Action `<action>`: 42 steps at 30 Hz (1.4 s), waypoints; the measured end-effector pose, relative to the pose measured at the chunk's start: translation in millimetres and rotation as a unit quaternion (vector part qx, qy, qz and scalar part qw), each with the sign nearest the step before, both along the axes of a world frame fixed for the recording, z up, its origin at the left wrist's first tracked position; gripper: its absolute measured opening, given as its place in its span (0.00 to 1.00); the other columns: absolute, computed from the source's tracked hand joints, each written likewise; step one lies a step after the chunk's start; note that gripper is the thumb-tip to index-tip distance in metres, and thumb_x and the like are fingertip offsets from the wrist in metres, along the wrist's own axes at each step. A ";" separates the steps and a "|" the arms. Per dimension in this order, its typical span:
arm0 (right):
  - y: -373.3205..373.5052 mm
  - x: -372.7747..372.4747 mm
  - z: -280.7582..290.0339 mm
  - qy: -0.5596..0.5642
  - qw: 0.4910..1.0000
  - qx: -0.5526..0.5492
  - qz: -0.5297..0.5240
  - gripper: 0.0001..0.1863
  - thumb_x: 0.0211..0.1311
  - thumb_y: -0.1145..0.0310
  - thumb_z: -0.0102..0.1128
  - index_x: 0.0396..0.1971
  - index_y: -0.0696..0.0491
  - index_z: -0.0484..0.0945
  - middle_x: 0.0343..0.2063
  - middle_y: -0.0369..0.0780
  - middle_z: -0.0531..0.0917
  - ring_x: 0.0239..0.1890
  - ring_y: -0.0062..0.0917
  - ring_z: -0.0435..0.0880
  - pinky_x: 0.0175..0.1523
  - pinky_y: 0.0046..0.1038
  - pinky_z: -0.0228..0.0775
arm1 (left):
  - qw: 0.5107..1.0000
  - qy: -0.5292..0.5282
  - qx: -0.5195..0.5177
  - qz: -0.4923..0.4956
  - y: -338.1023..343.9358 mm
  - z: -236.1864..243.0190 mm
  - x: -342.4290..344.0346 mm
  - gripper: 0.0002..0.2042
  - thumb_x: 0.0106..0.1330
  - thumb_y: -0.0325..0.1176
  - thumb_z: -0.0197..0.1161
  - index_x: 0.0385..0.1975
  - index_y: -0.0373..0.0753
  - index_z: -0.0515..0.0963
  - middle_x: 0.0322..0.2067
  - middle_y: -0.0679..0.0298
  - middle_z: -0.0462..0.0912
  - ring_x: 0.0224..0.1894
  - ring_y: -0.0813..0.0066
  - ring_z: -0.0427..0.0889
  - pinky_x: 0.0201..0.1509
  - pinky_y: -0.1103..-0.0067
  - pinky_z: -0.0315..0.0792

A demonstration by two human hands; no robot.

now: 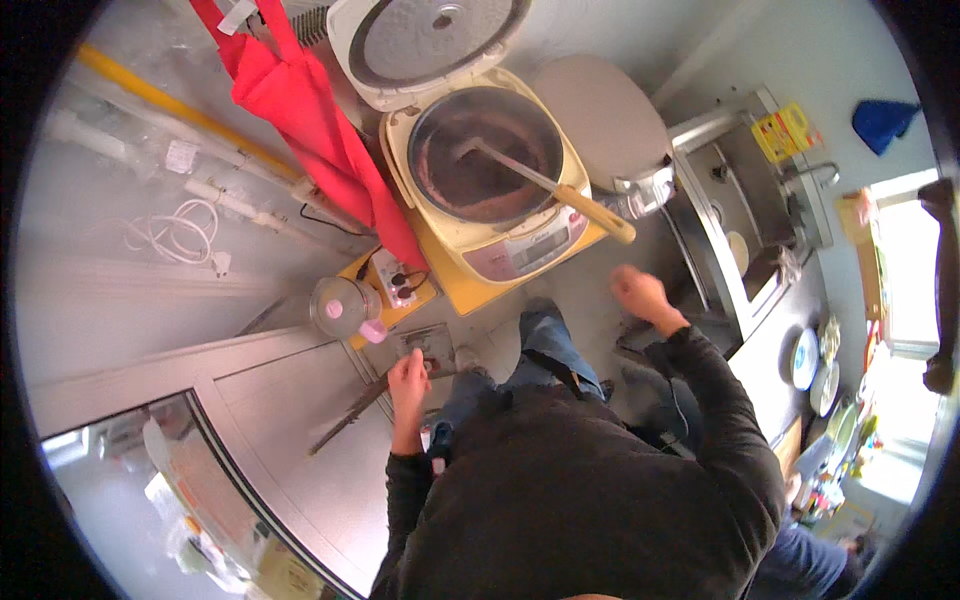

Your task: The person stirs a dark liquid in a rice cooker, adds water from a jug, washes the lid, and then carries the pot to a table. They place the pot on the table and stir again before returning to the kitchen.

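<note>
My right hand (645,298) hangs loosely curled in the air, just below the wooden grip of a long-handled metal stirring utensil (535,180). That utensil leans in the dark inner pot (430,170) of a cream rice cooker (500,240), its grip jutting over the rim and its working end partly sunk in dark contents. The cooker's lid (430,35) is raised. On the left, my left hand (408,380) is held with curled fingers near my legs, below a clear jar with a pink handle (340,305). Nothing shows in either hand.
A second cooker with a round grey lid (605,110) stands right of the first. Farther right are a metal sink (740,200) and a yellow bottle (783,132). A red apron (310,110) hangs at left, above a power strip (398,278). Another person (800,560) is at lower right.
</note>
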State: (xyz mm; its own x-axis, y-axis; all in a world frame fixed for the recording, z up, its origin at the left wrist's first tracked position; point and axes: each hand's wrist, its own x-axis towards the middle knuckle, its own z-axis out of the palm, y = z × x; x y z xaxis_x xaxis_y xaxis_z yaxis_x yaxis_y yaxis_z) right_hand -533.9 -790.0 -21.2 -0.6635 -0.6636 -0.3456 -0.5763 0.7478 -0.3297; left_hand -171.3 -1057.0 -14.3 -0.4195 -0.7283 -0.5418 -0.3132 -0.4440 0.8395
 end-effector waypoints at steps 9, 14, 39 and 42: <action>-106.0 -95.0 121.1 0.158 0.851 -0.226 0.447 0.26 0.42 0.64 0.62 0.48 0.40 0.72 0.31 0.35 0.73 0.29 0.28 0.76 0.29 0.28 0.71 | 0.986 0.038 -0.059 0.152 12.3 13.0 -140.0 0.17 0.64 0.38 0.54 0.13 0.41 0.64 0.10 0.74 0.60 0.11 0.86 0.60 0.13 0.84 0.54; -163.6 -103.4 146.3 0.193 0.711 -0.312 0.599 0.14 0.43 0.64 0.57 0.35 0.41 0.76 0.24 0.32 0.72 0.27 0.23 0.74 0.25 0.25 0.68 | 0.976 0.025 -0.092 0.194 35.5 26.9 -156.4 0.16 0.65 0.36 0.53 0.13 0.41 0.65 0.11 0.74 0.62 0.12 0.87 0.60 0.15 0.86 0.55; -239.2 -151.2 227.7 -0.274 0.904 -0.210 0.250 0.06 0.53 0.69 0.59 0.28 0.55 0.75 0.22 0.36 0.79 0.23 0.18 0.78 0.26 0.21 0.70 | 0.965 0.088 -0.077 0.233 -1.4 51.2 -110.1 0.16 0.65 0.36 0.53 0.14 0.42 0.65 0.10 0.73 0.62 0.11 0.86 0.58 0.18 0.85 0.57; -229.4 -147.4 208.1 -0.338 0.914 -0.209 0.086 0.07 0.55 0.67 0.58 0.30 0.55 0.75 0.23 0.37 0.80 0.21 0.19 0.79 0.25 0.18 0.72 | 0.985 0.059 -0.076 0.143 0.9 48.4 -102.2 0.17 0.65 0.36 0.54 0.13 0.41 0.65 0.10 0.73 0.65 0.13 0.87 0.61 0.18 0.87 0.56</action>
